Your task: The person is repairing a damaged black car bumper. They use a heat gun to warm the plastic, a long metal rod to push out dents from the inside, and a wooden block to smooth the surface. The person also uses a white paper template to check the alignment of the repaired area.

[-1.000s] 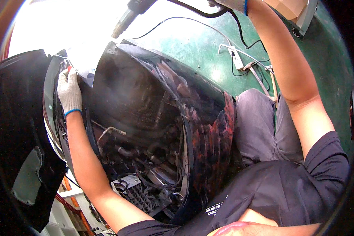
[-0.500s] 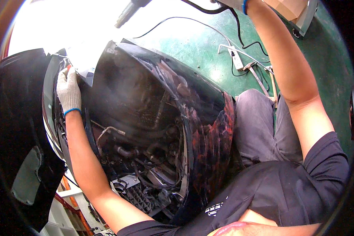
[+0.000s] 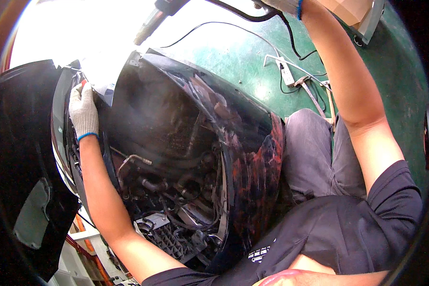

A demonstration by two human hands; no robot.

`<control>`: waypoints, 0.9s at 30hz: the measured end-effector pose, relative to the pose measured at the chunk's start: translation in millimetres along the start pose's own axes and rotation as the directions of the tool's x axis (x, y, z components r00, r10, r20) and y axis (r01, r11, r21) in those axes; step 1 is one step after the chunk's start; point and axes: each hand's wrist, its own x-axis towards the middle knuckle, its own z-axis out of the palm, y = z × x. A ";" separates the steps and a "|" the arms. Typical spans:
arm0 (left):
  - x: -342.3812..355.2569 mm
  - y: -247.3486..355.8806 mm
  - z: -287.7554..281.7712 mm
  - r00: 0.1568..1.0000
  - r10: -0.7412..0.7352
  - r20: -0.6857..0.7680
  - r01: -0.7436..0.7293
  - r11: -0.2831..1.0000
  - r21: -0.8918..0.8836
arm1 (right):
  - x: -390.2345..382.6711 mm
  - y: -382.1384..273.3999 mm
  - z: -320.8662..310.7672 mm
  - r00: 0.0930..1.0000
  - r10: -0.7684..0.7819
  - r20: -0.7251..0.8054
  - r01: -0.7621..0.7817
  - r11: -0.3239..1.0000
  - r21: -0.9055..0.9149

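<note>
My left hand [image 3: 84, 108], in a white knit glove with a blue cuff, is closed at the far left edge of a dark car's open bay. A small red bit [image 3: 84, 82] shows at its fingertips; what else it pinches is hidden. My right hand [image 3: 283, 5], gloved too, is cut off by the top edge. It appears closed round the handle of a heat gun [image 3: 169, 5], whose metal nozzle [image 3: 150, 26] points down-left toward the panel's far corner. A bright, washed-out sheet [image 3: 105, 76] lies beside my left hand. The near body panel [image 3: 252, 162] is scuffed with red patches.
Hoses and engine parts [image 3: 176, 200] fill the bay. A black panel [image 3: 24, 143] stands at left. On the green floor [image 3: 233, 62] lie a power strip [image 3: 286, 71], a hammer [image 3: 310, 90] and cables. A cardboard box [image 3: 352, 9] stands at the far right.
The heat gun's nozzle has shifted slightly left and down, closer to the panel's far corner. My left hand stays in place.
</note>
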 end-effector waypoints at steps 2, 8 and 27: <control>4.2 -2.8 2.7 1.000 -0.001 0.012 0.001 1.000 -0.013 | 8.6 13.4 2.9 0.995 -0.104 0.014 0.099 0.978 0.182; 1.2 -5.0 -3.3 1.000 0.021 0.006 -0.021 0.997 0.076 | -0.4 0.5 -0.1 0.999 -0.001 -0.046 0.000 1.000 -0.006; 3.8 -3.4 2.5 0.999 0.043 0.001 -0.043 0.997 0.069 | 11.3 16.2 9.0 0.989 -0.096 -0.116 0.096 0.995 -0.005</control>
